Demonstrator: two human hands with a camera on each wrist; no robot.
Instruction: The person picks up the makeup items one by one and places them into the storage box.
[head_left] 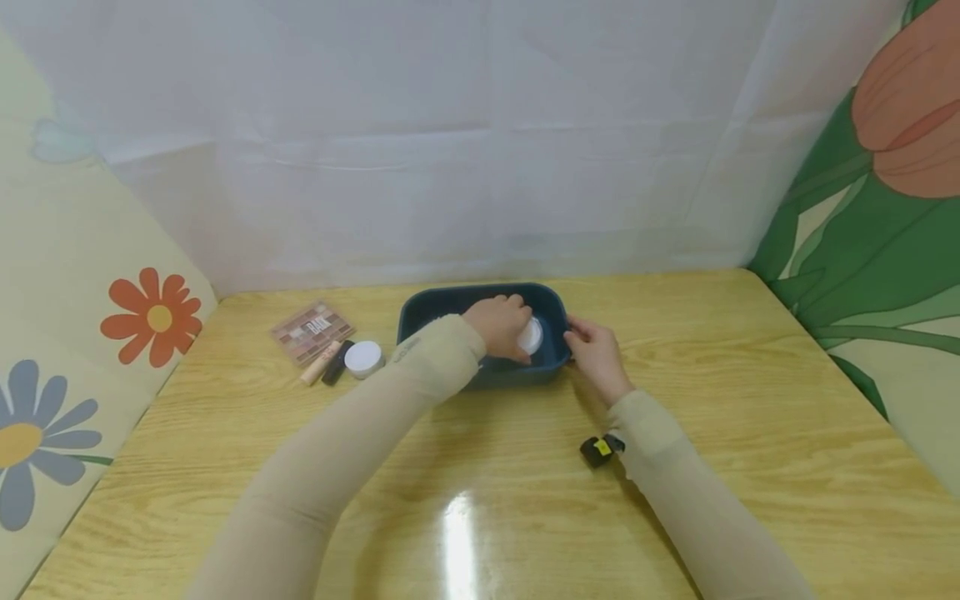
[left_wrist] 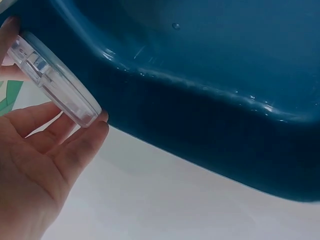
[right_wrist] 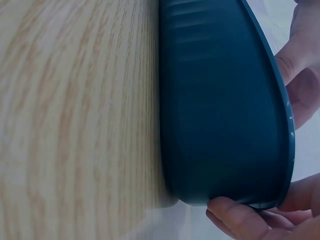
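Observation:
A dark blue oblong basin (head_left: 517,377) stands on the table. My left hand (head_left: 497,327) reaches over it and holds a round, shallow jar (head_left: 532,337) with clear sides and a white top. In the left wrist view, the fingers and thumb grip the jar (left_wrist: 57,82) by its edges, tilted beside the basin's inner wall (left_wrist: 165,115). My right hand (head_left: 598,360) pinches the basin's right end. From the right wrist, this hand (right_wrist: 265,220) shows fingers against the outer wall (right_wrist: 225,115) and the thumb at the rim.
Left of the basin lie a makeup palette (head_left: 311,332), a beige tube (head_left: 320,364), a black tube (head_left: 337,363) and a white-lidded jar (head_left: 364,359). A small black device (head_left: 597,451) hangs at my right wrist. White cloth (head_left: 480,183) rises behind the wooden table (head_left: 720,350).

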